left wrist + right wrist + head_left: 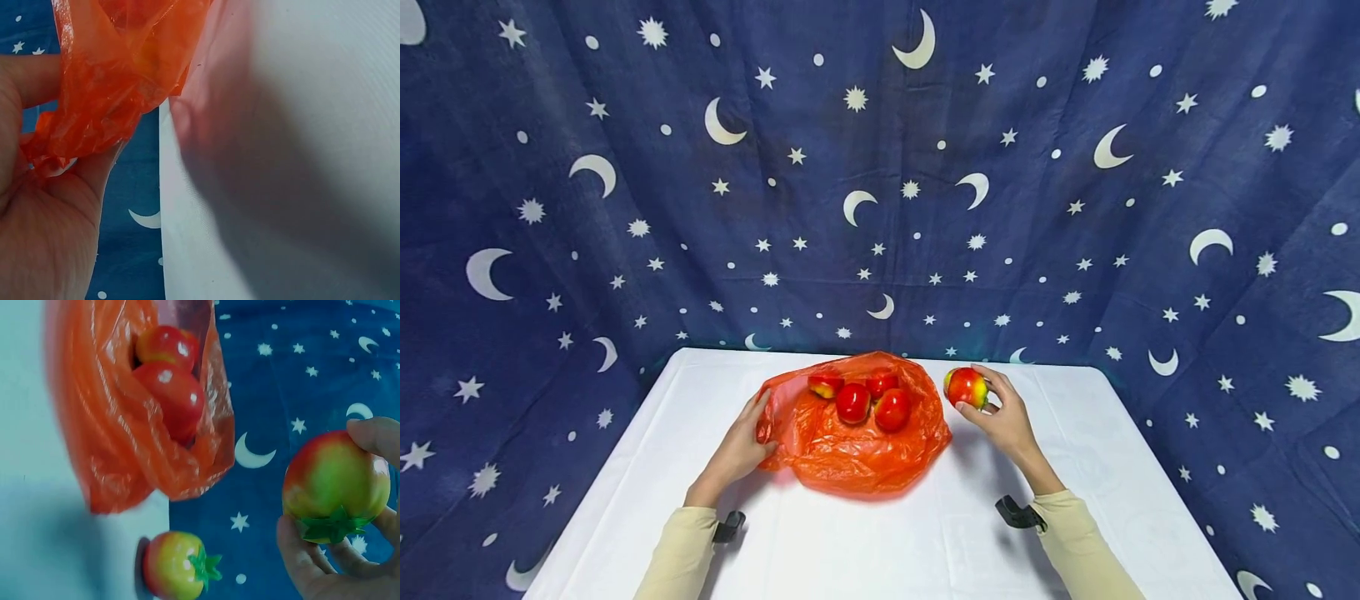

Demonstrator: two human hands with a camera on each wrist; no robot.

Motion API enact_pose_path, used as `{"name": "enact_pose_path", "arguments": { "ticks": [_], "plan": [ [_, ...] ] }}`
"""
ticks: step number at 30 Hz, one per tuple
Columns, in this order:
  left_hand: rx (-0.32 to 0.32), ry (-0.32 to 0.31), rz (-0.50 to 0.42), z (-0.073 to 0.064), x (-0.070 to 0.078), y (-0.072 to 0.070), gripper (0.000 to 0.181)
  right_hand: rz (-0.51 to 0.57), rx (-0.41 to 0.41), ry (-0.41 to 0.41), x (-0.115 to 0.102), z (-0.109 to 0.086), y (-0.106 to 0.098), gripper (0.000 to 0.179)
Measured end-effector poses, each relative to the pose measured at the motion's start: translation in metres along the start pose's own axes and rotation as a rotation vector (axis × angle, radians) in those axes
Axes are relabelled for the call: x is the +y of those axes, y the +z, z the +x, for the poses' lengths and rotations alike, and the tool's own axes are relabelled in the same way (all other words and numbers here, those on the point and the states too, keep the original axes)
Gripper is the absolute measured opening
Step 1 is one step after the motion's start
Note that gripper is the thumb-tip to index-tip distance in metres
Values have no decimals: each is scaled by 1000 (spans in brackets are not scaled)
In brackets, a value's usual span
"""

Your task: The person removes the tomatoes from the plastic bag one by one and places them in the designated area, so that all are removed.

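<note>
An orange plastic bag (865, 471) lies with its mouth spread, and several red-and-yellow toy tomatoes (853, 403) sit inside it. My left hand (739, 450) grips the bag's left edge; in the left wrist view the crumpled film is bunched between thumb and fingers. Just right of the bag, my right hand (1006, 417) holds another tomato (337, 481) between thumb and fingers, its green leafy top showing in the right wrist view. One more tomato (174, 565) rests on the table beside the bag, mostly hidden behind the held one in the head view.
A white cloth covers the table (880, 554). Behind it and along both sides hangs a dark blue curtain (820, 275) printed with moons and stars. Black wrist mounts (1019, 512) stick out from both wrists.
</note>
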State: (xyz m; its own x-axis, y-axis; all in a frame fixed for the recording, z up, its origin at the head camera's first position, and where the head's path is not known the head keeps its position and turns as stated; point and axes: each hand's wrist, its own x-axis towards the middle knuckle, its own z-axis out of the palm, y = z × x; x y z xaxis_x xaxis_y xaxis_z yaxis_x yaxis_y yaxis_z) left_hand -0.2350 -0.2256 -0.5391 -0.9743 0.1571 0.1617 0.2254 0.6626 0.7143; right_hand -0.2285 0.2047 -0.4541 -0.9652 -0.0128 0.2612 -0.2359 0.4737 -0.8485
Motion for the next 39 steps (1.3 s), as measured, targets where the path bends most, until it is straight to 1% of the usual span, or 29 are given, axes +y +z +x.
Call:
{"name": "enact_pose_path", "arguments": {
  "ticks": [4, 8, 12, 15, 19, 24, 26, 35, 39],
  "plan": [
    [-2, -2, 0, 2, -1, 0, 95, -17, 15, 4, 27, 8, -4, 69],
    [-6, -9, -5, 1, -1, 0, 95, -25, 27, 27, 41, 11, -8, 72],
    [-11, -8, -9, 0, 0, 0, 95, -11, 34, 80, 52, 12, -11, 76],
    [-16, -9, -6, 0, 0, 0, 96, -4, 39, 136, 59, 13, -15, 76],
    [-27, -23, -4, 1, 0, 0, 96, -23, 46, 180, 70, 14, -20, 74],
    [-34, -41, -7, 2, -1, 1, 98, -45, 53, 174, 80, 16, -26, 74],
    [-34, -38, -2, 2, -1, 1, 98, -47, 55, 176, 82, 17, -28, 74],
    [-31, -48, -2, 3, 0, 0, 97, -54, 39, 218, 87, 23, -36, 74],
    [-32, -52, -2, 3, -1, 0, 96, -80, 39, 205, 92, 26, -37, 74]
  ]
}}
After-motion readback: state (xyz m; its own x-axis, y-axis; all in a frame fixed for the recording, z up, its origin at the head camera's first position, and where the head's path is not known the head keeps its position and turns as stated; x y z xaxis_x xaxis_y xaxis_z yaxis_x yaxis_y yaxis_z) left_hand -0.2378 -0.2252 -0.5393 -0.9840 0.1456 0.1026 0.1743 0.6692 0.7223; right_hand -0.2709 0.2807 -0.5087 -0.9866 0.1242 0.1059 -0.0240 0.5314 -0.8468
